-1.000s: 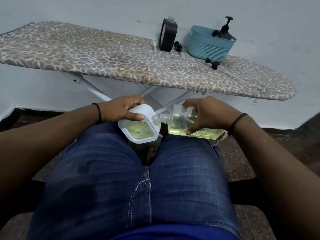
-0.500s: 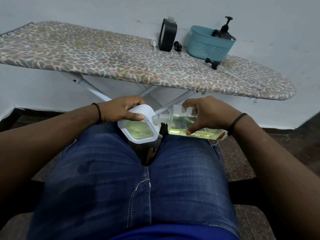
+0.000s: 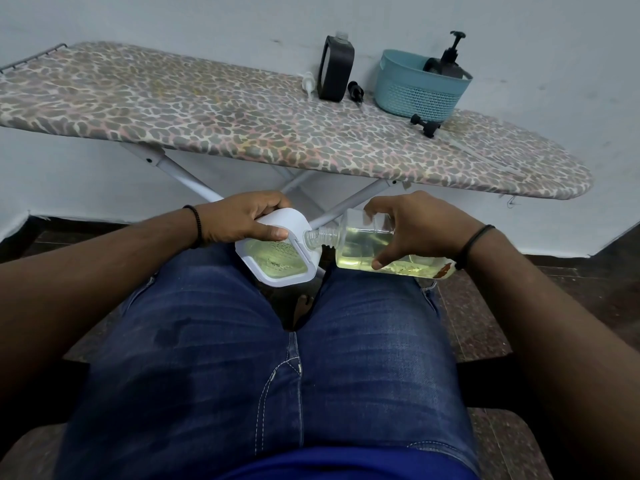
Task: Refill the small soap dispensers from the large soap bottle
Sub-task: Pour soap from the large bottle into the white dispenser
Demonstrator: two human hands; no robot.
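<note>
Behind, ironing board (image 3: 242, 126), black bottle (image 3: 335, 73), teal basket (image 3: 415, 91), loose pumps

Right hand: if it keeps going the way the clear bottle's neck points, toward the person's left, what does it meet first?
The white dispenser. The right hand grips the clear bottle tipped sideways, its mouth already at the dispenser's edge, with the left hand gripping just behind. Depth unclear; contact looks immediate.

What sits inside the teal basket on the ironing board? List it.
A black pump dispenser stands inside the teal basket, a dark rounded object beside it. The basket wall hides anything lower.
</note>
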